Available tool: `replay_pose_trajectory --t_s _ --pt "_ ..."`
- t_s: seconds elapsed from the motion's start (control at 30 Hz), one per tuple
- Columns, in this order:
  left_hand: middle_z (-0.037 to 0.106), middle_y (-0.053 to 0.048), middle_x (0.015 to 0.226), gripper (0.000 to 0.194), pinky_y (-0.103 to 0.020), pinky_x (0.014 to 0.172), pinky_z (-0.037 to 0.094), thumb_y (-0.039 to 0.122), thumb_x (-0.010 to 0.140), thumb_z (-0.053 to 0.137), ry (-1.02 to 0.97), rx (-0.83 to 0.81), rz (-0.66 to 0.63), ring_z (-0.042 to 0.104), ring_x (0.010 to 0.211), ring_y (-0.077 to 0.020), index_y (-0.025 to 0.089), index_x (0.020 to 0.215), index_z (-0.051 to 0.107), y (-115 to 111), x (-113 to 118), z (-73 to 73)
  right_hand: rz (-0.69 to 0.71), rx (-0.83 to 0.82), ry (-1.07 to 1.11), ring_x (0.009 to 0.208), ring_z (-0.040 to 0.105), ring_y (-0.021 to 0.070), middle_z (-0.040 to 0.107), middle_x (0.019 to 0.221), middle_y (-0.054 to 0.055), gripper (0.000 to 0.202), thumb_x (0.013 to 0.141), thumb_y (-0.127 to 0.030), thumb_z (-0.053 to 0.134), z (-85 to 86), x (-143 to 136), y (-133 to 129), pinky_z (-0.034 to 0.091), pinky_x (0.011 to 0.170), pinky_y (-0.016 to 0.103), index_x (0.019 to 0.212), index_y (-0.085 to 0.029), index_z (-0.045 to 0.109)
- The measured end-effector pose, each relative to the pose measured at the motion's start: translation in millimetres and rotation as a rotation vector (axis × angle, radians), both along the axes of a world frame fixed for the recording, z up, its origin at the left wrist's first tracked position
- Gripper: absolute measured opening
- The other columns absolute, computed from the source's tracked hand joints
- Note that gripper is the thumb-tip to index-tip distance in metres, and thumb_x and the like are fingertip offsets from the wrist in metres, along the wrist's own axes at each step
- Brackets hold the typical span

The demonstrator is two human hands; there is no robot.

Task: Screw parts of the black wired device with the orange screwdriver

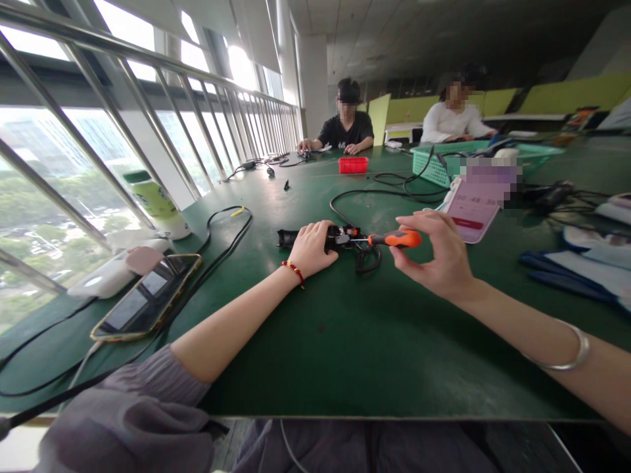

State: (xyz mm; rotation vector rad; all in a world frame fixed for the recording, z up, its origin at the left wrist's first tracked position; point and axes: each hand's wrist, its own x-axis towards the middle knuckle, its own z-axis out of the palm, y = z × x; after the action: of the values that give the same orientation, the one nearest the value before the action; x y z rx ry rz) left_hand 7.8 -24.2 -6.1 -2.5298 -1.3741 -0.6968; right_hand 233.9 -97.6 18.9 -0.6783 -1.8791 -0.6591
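Left fingers [309, 249] grip the black device [290, 238]; right fingers [400, 240] hold the orange-handled screwdriver [401, 239] beside them.

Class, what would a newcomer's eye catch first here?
The orange-and-black screwdriver at the right hand, its tip at the black device under the left hand. Then the small red tray further back on the green table.

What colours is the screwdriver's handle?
The screwdriver's handle is orange and black, and it shows best in the head view.
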Motion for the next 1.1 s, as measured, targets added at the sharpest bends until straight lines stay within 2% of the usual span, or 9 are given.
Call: replay_pose_trajectory --t_s 0.13,0.23,0.33,0.47,0.6,0.67,0.87,1.03,1.1 --pt "0.058 -0.008 0.109 0.049 -0.038 0.091 0.039 0.025 0.067 0.052 -0.003 0.0 -0.006 0.052 0.101 -0.025 0.015 0.114 0.046 1.3 -0.9 -0.9 -0.037 -0.079 -0.004 0.065 0.057 0.016 0.062 0.067 -0.002 0.023 0.076 -0.025 0.062 2.8 2.0 -0.5 0.049 0.081 0.038 0.097 -0.022 0.054" --pt "0.058 -0.008 0.109 0.049 -0.038 0.091 0.039 0.025 0.066 0.052 -0.006 -0.002 -0.003 0.052 0.101 -0.025 0.015 0.114 0.046 1.5 -0.8 -0.6 -0.072 -0.122 0.027 0.066 0.058 0.0171 0.06 0.062 -0.002 0.02 0.078 -0.028 0.061 3.6 3.0 -1.1 0.05 0.076 0.037 0.097 -0.022 0.055" --pt "0.058 -0.008 0.109 0.049 -0.038 0.091 0.039 0.025 0.066 0.051 -0.003 -0.004 -0.004 0.052 0.101 -0.0251 0.015 0.114 0.047 1.3 -0.2 -0.4 -0.061 -0.114 0.062 0.074 0.059 0.0189 0.063 0.075 0.002 0.035 0.077 -0.026 0.061 2.2 3.4 -1.2 0.051 0.07 0.035 0.11 -0.02 0.051" --pt "0.058 -0.009 0.109 0.05 -0.038 0.091 0.039 0.025 0.067 0.051 -0.004 0.005 -0.01 0.052 0.101 -0.0252 0.015 0.115 0.046 1.2 0.0 -1.0 -0.024 -0.084 0.043 0.086 0.06 0.0205 0.064 0.094 0.006 0.047 0.076 -0.021 0.061 0.6 4.1 -0.6 0.051 0.076 0.036 0.12 -0.021 0.045" --pt "0.058 -0.008 0.111 0.05 -0.037 0.092 0.039 0.025 0.067 0.052 -0.01 -0.002 -0.011 0.052 0.102 -0.0251 0.016 0.116 0.046 0.9 -0.7 -1.5 -0.064 -0.133 0.01 0.075 0.06 0.0194 0.062 0.07 0.0 0.028 0.077 -0.028 0.061 2.2 5.3 0.0 0.049 0.081 0.039 0.104 -0.023 0.054" --pt "0.058 -0.008 0.111 0.051 -0.037 0.093 0.038 0.025 0.067 0.052 -0.009 -0.012 -0.007 0.051 0.103 -0.0251 0.016 0.116 0.045 0.8 -0.9 -1.5 -0.085 -0.138 0.009 0.07 0.06 0.0187 0.061 0.065 -0.002 0.02 0.078 -0.03 0.061 3.2 5.7 0.3 0.048 0.083 0.04 0.097 -0.024 0.056" --pt "0.058 -0.008 0.111 0.051 -0.037 0.094 0.038 0.025 0.067 0.052 0.0 -0.014 -0.003 0.051 0.103 -0.0248 0.016 0.117 0.045 1.6 -0.4 -1.0 -0.072 -0.082 0.037 0.086 0.06 0.021 0.065 0.094 0.004 0.038 0.077 -0.024 0.06 3.6 4.5 0.4 0.049 0.078 0.038 0.113 -0.023 0.049" --pt "0.058 -0.008 0.111 0.051 -0.037 0.093 0.038 0.025 0.067 0.052 0.006 -0.008 -0.003 0.051 0.103 -0.0248 0.016 0.117 0.045 2.1 -0.5 -1.9 -0.066 -0.098 -0.026 0.065 0.059 0.016 0.063 0.066 -0.003 0.018 0.077 -0.028 0.061 3.0 4.0 -0.3 0.048 0.084 0.039 0.094 -0.024 0.056" --pt "0.058 -0.008 0.111 0.051 -0.037 0.093 0.038 0.025 0.067 0.052 0.005 -0.006 -0.005 0.052 0.103 -0.0248 0.015 0.117 0.046 2.2 -0.9 -2.3 -0.079 -0.103 -0.029 0.062 0.059 0.0157 0.062 0.062 -0.003 0.013 0.078 -0.03 0.06 3.4 4.0 -0.1 0.049 0.082 0.038 0.089 -0.024 0.056"
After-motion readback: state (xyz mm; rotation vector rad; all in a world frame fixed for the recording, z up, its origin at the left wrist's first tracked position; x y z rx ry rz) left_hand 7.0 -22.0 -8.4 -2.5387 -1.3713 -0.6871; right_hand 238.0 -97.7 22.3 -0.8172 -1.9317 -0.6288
